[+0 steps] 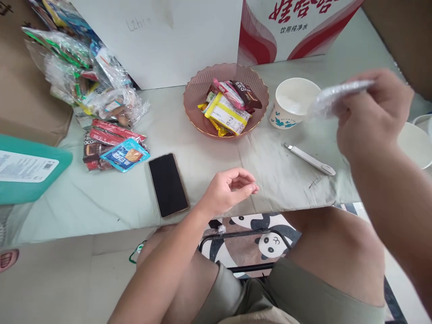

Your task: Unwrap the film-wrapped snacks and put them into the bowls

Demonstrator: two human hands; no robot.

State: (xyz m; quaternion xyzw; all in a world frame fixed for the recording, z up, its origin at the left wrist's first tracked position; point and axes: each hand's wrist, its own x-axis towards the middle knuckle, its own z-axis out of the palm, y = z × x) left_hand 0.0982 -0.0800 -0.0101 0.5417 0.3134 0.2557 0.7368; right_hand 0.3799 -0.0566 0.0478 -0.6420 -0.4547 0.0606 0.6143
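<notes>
My right hand [369, 114] is raised at the right, closed on a crumpled clear wrapper [332, 96] that is blurred by motion, just beside a white paper cup [293, 102]. My left hand [229, 188] rests near the table's front edge with its fingers loosely curled, thumb and fingertips close together, and nothing visible in them. A pink ribbed bowl [199, 87] behind it holds several wrapped snacks [227, 111]. A black phone [168, 184] lies face down to the left of my left hand.
A white pen-like tool [309, 159] lies right of centre. Snack packets [113, 146] and clear bags [83, 67] pile up at the left, next to a teal box [32, 173]. White and red cartons [297, 27] stand behind. Another white cup [416, 141] is at the right edge.
</notes>
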